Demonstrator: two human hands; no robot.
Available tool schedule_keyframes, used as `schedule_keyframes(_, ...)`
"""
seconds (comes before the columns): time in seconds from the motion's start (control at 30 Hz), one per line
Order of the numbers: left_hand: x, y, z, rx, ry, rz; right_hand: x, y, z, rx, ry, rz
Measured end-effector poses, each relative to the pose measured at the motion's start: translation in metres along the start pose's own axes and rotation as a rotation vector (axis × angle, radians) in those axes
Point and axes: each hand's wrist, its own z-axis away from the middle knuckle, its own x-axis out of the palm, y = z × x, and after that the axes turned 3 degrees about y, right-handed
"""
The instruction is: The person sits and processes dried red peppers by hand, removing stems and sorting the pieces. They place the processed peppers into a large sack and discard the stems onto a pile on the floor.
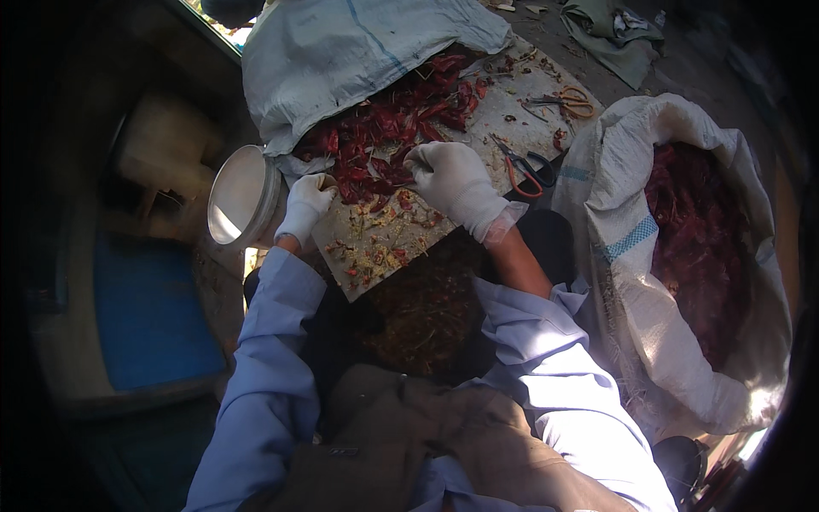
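Note:
Dried red chili peppers [384, 121] spill from the mouth of a white woven sack [320, 57] onto a pale board [512, 128]. My left hand [310, 201], in a white knit glove, is at the left edge of the pile with its fingertips bent together; whether it pinches anything is hidden. My right hand [451, 182], gloved too, is over the pile's right side, its fingers curled down and their tips hidden. Stems, caps and pale seeds [384, 237] are scattered on the board's near corner. Scissors with red and black handles [528, 173] lie right of my right hand.
Orange-handled scissors [569, 102] lie farther back on the board. A white bucket [240, 195] stands at the left. An open woven sack [620, 211] of red chilies stands at the right. Stems and debris [419, 320] lie below the board, between my legs. A green cloth [614, 38] is behind.

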Motion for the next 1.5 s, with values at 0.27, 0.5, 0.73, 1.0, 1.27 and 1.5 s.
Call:
schedule_keyframes(0.27, 0.033, 0.002, -0.022, -0.105, 0.129, -0.276, 0.010, -0.001, 0.000, -0.015, -0.044, 0.070)
schedule_keyframes(0.5, 0.056, 0.004, -0.040, -0.119, 0.150, -0.224, 0.016, -0.002, -0.003, -0.031, -0.057, 0.108)
schedule_keyframes(0.73, 0.043, 0.014, -0.023, 0.004, 0.287, 0.116, 0.022, -0.001, -0.007, -0.012, -0.054, 0.106)
schedule_keyframes(1.0, -0.018, 0.077, 0.039, 0.529, 0.351, 0.395, 0.044, -0.005, -0.021, 0.147, 0.145, -0.412)
schedule_keyframes(1.27, -0.040, 0.089, 0.060, 0.686, 0.334, 0.351, 0.047, -0.021, -0.020, 0.318, 0.110, -0.799)
schedule_keyframes(1.5, -0.025, 0.089, 0.056, 0.403, -0.085, 1.025, 0.058, -0.039, -0.013, -0.071, 0.178, -0.453)
